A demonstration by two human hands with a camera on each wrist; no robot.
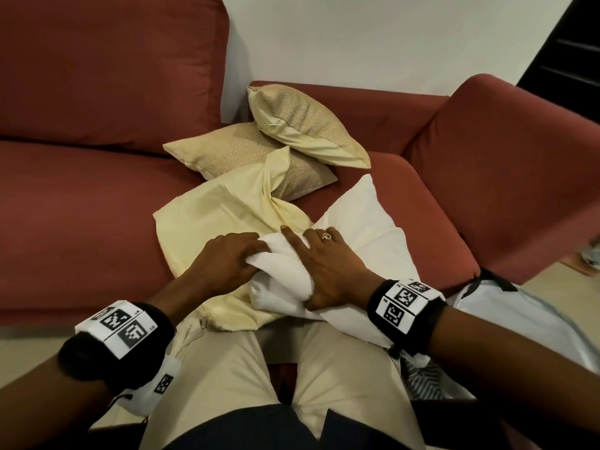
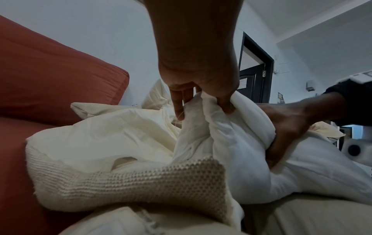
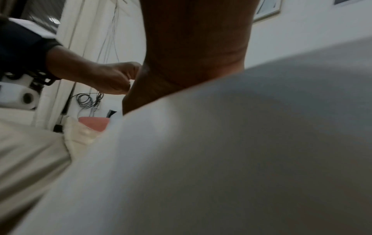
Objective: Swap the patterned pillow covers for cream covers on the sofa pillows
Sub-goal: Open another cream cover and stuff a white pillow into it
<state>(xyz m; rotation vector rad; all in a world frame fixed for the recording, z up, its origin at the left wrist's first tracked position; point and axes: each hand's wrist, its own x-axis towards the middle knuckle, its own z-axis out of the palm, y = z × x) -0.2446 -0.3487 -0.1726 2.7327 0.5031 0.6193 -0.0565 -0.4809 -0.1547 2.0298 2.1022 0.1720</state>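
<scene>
A bare white pillow (image 1: 363,216) (image 2: 302,167) (image 3: 241,143) lies across my lap and the red sofa seat. Both hands squeeze its near-left end into a bunch. My left hand (image 1: 240,254) (image 2: 199,98) pinches the bunched white fabric from the left. From the right, my right hand (image 1: 321,264) (image 2: 286,127) grips the same bunch, index finger stretched out on top. An empty cream cover (image 1: 220,216) (image 2: 112,132) lies flat just left of the bunch, its woven side (image 2: 161,179) folded out at the near edge. The pillow fills most of the right wrist view.
Two cream-covered pillows (image 1: 305,125) (image 1: 233,151) lean at the back of the seat. The sofa armrest (image 1: 506,157) rises on the right, the backrest (image 1: 107,66) on the left. Striped fabric (image 1: 422,381) lies by my right thigh, and a pale bag (image 1: 506,306) sits beside it.
</scene>
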